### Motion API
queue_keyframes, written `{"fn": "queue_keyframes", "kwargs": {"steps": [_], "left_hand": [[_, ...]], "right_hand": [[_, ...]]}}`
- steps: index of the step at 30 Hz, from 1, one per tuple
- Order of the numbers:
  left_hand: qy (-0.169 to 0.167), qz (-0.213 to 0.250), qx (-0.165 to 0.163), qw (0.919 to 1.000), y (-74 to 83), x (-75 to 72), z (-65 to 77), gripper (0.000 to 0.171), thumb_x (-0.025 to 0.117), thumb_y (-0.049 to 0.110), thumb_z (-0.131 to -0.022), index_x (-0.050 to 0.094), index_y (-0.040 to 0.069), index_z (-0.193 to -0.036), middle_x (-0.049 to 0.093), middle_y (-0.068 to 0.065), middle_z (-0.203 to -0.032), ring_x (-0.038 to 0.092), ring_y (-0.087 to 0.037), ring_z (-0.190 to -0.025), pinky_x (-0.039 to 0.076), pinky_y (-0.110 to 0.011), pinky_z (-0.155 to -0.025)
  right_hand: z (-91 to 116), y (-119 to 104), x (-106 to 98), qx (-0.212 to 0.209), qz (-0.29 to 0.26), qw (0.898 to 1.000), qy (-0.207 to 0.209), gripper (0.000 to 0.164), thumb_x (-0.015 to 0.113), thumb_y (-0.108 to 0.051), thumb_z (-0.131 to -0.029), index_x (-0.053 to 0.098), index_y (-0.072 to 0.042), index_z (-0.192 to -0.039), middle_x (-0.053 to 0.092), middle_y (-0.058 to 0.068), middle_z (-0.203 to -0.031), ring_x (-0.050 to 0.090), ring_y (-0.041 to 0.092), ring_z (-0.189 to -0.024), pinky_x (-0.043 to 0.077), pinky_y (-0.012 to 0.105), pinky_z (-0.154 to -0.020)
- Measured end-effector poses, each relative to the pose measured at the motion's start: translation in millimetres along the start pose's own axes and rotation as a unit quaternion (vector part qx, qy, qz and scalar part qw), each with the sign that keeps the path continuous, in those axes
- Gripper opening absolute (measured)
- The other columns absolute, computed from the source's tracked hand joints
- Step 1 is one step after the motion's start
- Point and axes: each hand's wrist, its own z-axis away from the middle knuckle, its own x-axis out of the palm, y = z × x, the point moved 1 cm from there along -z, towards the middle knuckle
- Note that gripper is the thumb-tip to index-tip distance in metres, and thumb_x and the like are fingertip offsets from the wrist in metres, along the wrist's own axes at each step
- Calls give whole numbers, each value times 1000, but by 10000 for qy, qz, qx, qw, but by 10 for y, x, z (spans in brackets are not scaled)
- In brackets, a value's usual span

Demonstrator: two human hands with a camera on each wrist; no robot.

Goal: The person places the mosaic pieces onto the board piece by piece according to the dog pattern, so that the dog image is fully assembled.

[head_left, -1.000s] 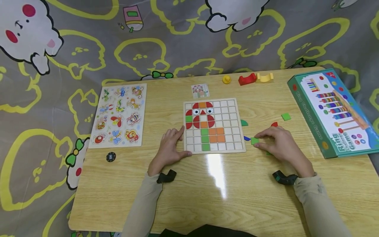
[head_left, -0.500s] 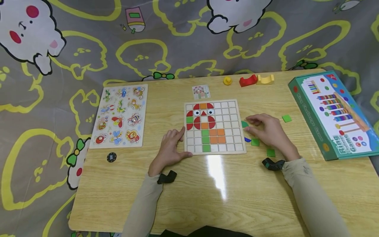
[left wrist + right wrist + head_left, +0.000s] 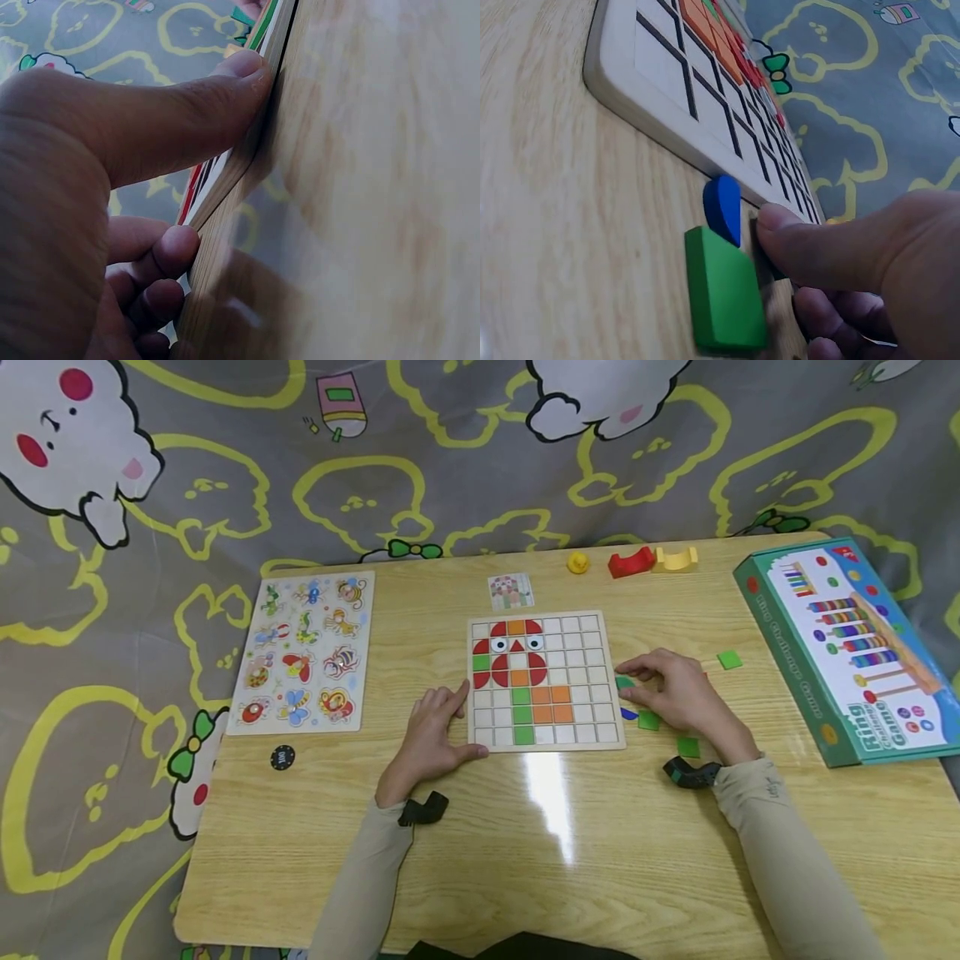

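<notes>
My left hand (image 3: 431, 739) rests at the near left corner of the wooden grid board (image 3: 600, 727). Its thumb lies along the front rim and its index fingertip touches the left side, as the left wrist view also shows. Red, orange and green tiles form a pattern on the board, with two eye tiles (image 3: 535, 643) near the top. To the right of the board, my right hand (image 3: 675, 689) pinches a dark green block with a curved edge (image 3: 624, 681) between thumb and index finger. A blue rounded block (image 3: 722, 206) and a green square block (image 3: 727, 292) lie just below it.
Further green squares (image 3: 687, 747) (image 3: 729, 659) lie around the right hand. A pattern card (image 3: 511, 591) sits behind the board. An insect puzzle (image 3: 302, 652) and black chip (image 3: 282, 757) are at the left; a game box (image 3: 847, 652) stands right. Yellow and red toys (image 3: 632, 562) line the back.
My right hand has gone from the green square up and left to the curved green block, and its fingers have closed on it. The left hand has stayed at the board's corner.
</notes>
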Motion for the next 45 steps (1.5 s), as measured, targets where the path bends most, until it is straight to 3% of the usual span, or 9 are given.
{"fn": "queue_keyframes", "kwargs": {"steps": [8, 17, 26, 31, 36, 40, 45], "left_hand": [[13, -16, 21, 10000, 8, 6, 9, 109, 87, 50, -69, 32, 11, -155, 43, 3, -95, 34, -17, -93, 27, -34, -86], [10, -37, 7, 10000, 20, 0, 9, 108, 87, 49, -69, 33, 10, -155, 43, 2, -95, 34, -17, -93, 27, -34, -85], [-29, -5, -18, 10000, 21, -5, 1, 109, 87, 49, -69, 32, 10, -155, 43, 2, -95, 34, -17, -93, 26, -34, -86], [-36, 15, -46, 10000, 26, -10, 9, 109, 88, 48, -69, 32, 10, -155, 43, 2, -95, 34, -18, -94, 26, -34, -86], [-44, 19, -72, 10000, 25, -21, 9, 109, 88, 47, -69, 32, 11, -155, 43, 1, -95, 34, -18, -94, 26, -34, -86], [-36, 14, -67, 10000, 22, -20, 1, 108, 88, 47, -69, 32, 11, -155, 43, 2, -96, 34, -18, -94, 26, -34, -86], [-47, 21, -41, 10000, 21, -16, -6, 108, 88, 47, -70, 32, 10, -155, 44, 2, -97, 34, -18, -95, 27, -34, -87]], "right_hand": [[22, 16, 24, -263, 268, 9990, 225, 23, 74, -20, -90, 73, -12, -111, 65, 6, -99, 60, 19, -85, 46, 33, -71], [46, 58, 0, -223, 167, 9996, 39, 26, 77, -18, -87, 73, -11, -111, 64, 5, -98, 58, 18, -85, 46, 27, -71], [56, 52, -4, -252, 164, 9995, -26, 23, 69, -20, -93, 66, -5, -110, 63, 9, -100, 60, 22, -89, 46, 33, -75], [91, 16, -54, -128, -110, 9997, 167, 26, 64, -23, -97, 62, -5, -116, 66, 10, -100, 63, 22, -89, 47, 23, -73], [122, -24, -25, -293, -514, 9948, 834, 23, 69, -19, -93, 66, -7, -112, 69, 8, -95, 64, 15, -82, 44, 9, -68], [129, -74, 71, -276, -993, 9878, 1170, 22, 75, -18, -89, 73, -10, -109, 72, 6, -94, 65, 8, -74, 47, 11, -64], [129, -163, 206, -133, -1416, 9834, 1130, 22, 77, -20, -87, 77, -12, -108, 75, 8, -94, 66, 9, -71, 49, 16, -59]]}}
